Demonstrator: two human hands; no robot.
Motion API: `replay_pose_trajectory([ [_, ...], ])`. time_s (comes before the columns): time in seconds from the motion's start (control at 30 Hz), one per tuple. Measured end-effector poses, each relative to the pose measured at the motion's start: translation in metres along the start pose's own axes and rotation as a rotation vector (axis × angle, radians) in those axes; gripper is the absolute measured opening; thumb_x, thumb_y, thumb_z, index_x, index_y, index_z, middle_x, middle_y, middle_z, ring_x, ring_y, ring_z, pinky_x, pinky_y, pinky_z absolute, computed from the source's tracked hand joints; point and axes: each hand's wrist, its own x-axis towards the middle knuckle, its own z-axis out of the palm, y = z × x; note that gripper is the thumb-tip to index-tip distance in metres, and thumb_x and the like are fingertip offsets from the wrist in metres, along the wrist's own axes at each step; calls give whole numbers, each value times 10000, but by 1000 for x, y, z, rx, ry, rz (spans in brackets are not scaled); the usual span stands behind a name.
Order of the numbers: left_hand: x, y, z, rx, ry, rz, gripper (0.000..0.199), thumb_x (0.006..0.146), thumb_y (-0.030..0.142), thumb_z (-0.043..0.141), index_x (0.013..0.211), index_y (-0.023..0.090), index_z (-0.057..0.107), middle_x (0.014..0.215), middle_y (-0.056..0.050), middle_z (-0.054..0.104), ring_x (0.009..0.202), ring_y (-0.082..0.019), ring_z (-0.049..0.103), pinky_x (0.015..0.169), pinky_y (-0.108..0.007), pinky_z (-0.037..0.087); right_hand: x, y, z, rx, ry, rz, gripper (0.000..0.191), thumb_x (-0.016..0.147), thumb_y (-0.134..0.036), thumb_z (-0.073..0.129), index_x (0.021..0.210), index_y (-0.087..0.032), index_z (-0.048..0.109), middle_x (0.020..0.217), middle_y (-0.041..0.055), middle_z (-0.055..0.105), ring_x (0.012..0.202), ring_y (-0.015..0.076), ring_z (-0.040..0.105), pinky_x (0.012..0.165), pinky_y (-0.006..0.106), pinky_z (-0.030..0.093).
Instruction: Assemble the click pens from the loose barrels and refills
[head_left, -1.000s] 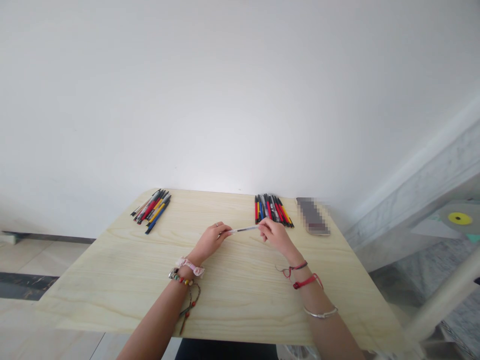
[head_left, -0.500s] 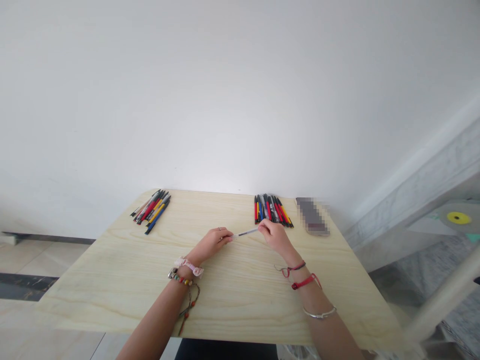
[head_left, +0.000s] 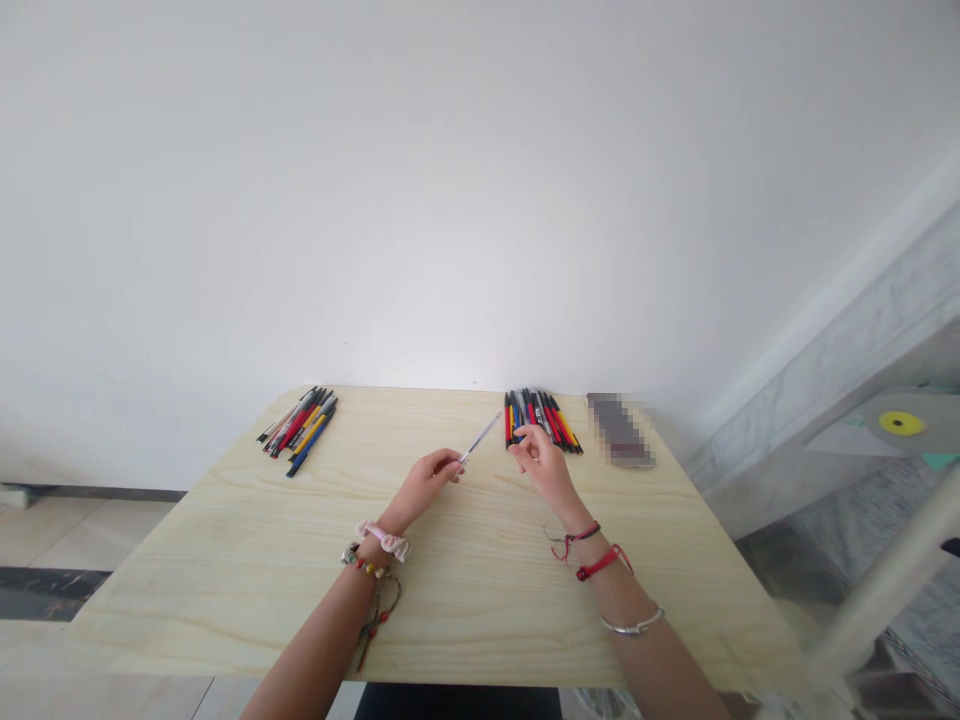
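Pinching a slim translucent stick [head_left: 481, 437] centrally over the pale wood-grain worktop [head_left: 480, 600]: left hand [head_left: 429, 481], fingers. Right hand [head_left: 545, 467]: fingers curled, clear of the stick; grip undetermined. Laid down: multicoloured plastic pen bundle [head_left: 300, 428], worktop's rear left; second bundle [head_left: 541, 412], rear right. Stick: not yet down.

Bright, diffuse light filled the scene, and the white wall [head_left: 450, 200] glowed palest just above the far rim of the desk [head_left: 480, 600], dulling to grey toward the upper corners. Shadows across the desktop were soft and faint, deeper beyond its right side. The slim pen [head_left: 481, 437] looked slightly smeared, its detail washed out. Coarse pixel blocks covered much of a dark flat object [head_left: 621, 432], while the slanted post [head_left: 892, 570] at right looked stretched and hazy.
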Motion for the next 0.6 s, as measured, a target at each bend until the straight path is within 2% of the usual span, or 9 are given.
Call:
replay_pose_trajectory([
  [0.07,-2,4,2,-280,-31,-83,331,704,409,532,902,144,542,759,-29,570,617,-114,533,650,-282,409,-2,-3,2,-13,-7,-124,313,720,-386,543,960,-190,498,609,-15,533,538,120,514,556,241,434],
  [0.2,-5,8,0,-610,-60,-177,429,647,374,625,1004,159,521,785,-17,552,686,-106,545,708,-270,398,-12,-11,15,-121,-186,-387,394,695,-407,584,1022,-194,525,687,8,558,552,111,505,585,243,432],
  [0.3,-5,6,1,-678,-69,-202,351,630,348,653,901,145,560,763,-17,550,719,-102,529,704,-242,389,-17,-15,25,-241,-216,-501,342,720,-405,559,987,-192,561,643,6,558,537,113,489,570,242,411],
  [0.4,-5,4,6,-683,-96,-209,311,611,352,668,814,142,561,722,-4,539,668,-86,501,646,-217,380,-20,-17,30,-341,-180,-580,231,768,-362,515,899,-190,599,630,18,581,570,126,505,581,250,393],
  [0.6,-7,8,13,-653,-155,-214,308,597,375,669,726,128,538,638,20,476,583,-63,439,573,-192,337,-21,-15,32,-418,-141,-659,170,819,-263,461,871,-192,606,698,40,634,623,139,545,593,269,390],
])
